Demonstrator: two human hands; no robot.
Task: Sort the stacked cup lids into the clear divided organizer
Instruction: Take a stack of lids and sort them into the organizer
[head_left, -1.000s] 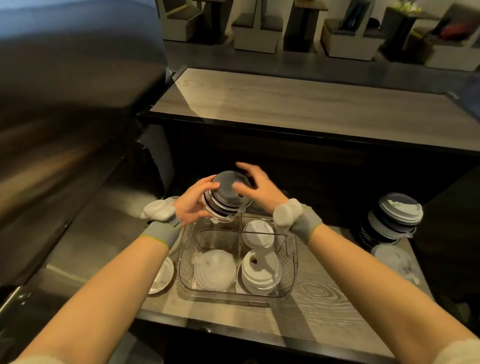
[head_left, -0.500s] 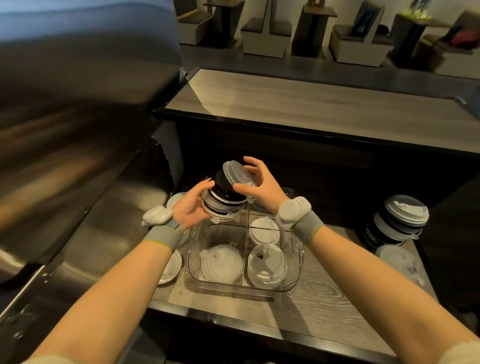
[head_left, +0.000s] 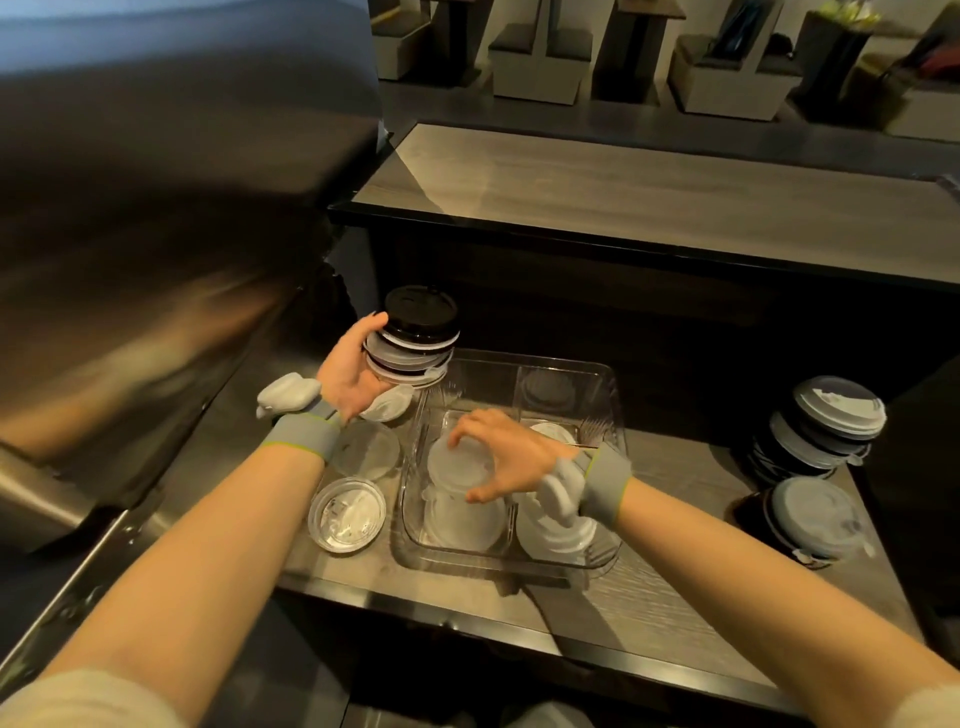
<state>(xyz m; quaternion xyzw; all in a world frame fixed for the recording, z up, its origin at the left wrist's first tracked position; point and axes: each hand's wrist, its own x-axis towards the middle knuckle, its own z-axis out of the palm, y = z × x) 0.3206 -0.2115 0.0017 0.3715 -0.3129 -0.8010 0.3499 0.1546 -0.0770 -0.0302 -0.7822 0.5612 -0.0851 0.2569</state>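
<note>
**Lid sorting: one lid held over the organizer**

The left hand (head_left: 353, 369) gripped a stack (head_left: 413, 343) of mixed black and white lids from the side. Its fingers were curled round the far edge and its thumb was on the near edge. The stack was clear of the counter (head_left: 649, 597), tilted slightly, with a black lid on top.

The right hand (head_left: 506, 457) pinched a single translucent lid (head_left: 460, 465) by its rim, fingertips on the far edge and thumb on the near edge. The lid was roughly level.

The organizer (head_left: 613, 395) lay under the right hand and just right of the left hand.
- Directly below the held lid, the near-left compartment contained a pile (head_left: 462, 525) of translucent lids.
- Below the right wrist, the near-right compartment contained white lids (head_left: 556, 535).
- A pale round lid showed faintly beyond the right knuckles, in the far-right compartment.
- The contents of the far-left compartment could not be determined.

Three loose lids (head_left: 347, 514) lay on the counter below the left wrist, beside the organizer's left wall. Two further stacks (head_left: 826, 431) of lids stood well to the right of the right arm.
</note>
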